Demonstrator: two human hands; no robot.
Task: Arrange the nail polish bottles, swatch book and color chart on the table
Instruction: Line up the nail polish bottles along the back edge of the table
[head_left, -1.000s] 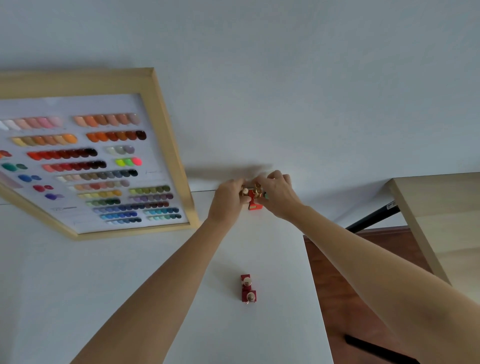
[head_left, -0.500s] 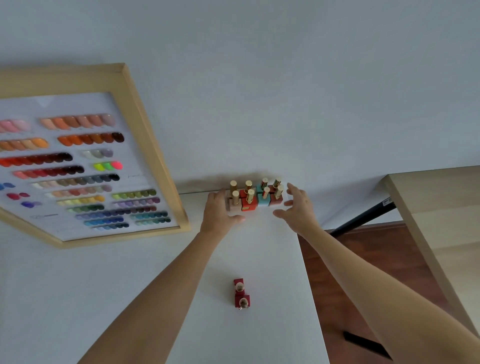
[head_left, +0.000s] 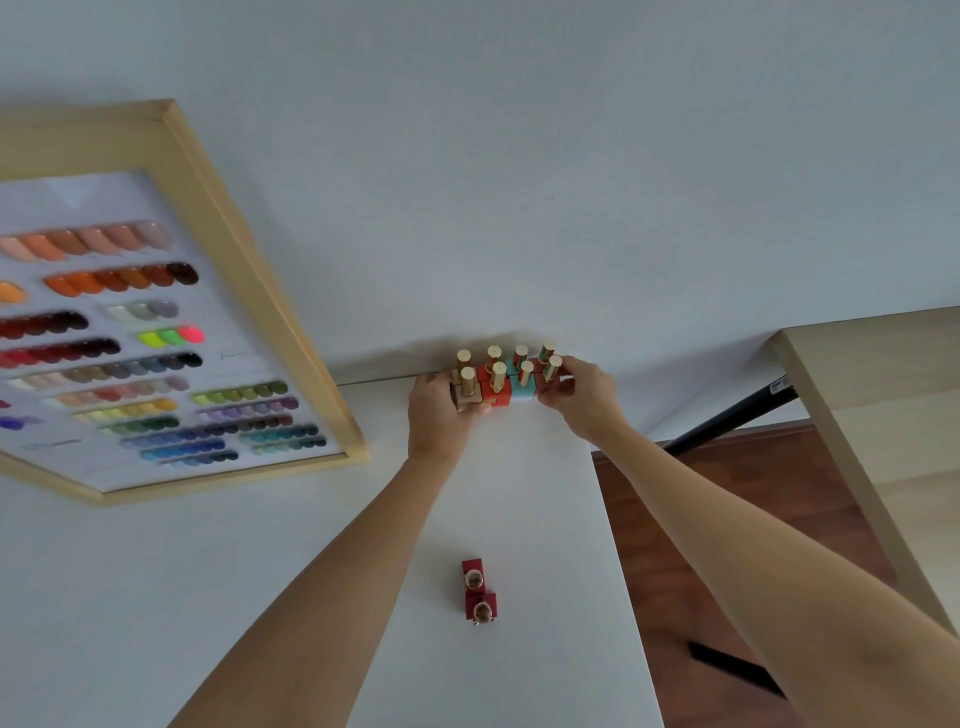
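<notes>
Several nail polish bottles (head_left: 497, 384) with gold caps stand in two tight rows at the white table's far edge, against the wall. My left hand (head_left: 435, 415) presses the beige bottle at the cluster's left end. My right hand (head_left: 582, 392) grips the red bottle at its right end. Two dark red bottles (head_left: 478, 592) stand apart nearer to me. The wood-framed color chart (head_left: 171, 332) leans against the wall at left. No swatch book is in view.
The white table (head_left: 260, 571) ends at a right edge near my right forearm, with brown floor (head_left: 727, 519) beyond. A light wooden table (head_left: 883, 415) stands at the right, with a black bar (head_left: 727, 421) under it.
Both hands have closed in on the two ends of the bottle cluster, squeezing it together. The view shifted slightly, so the chart sits further right.
</notes>
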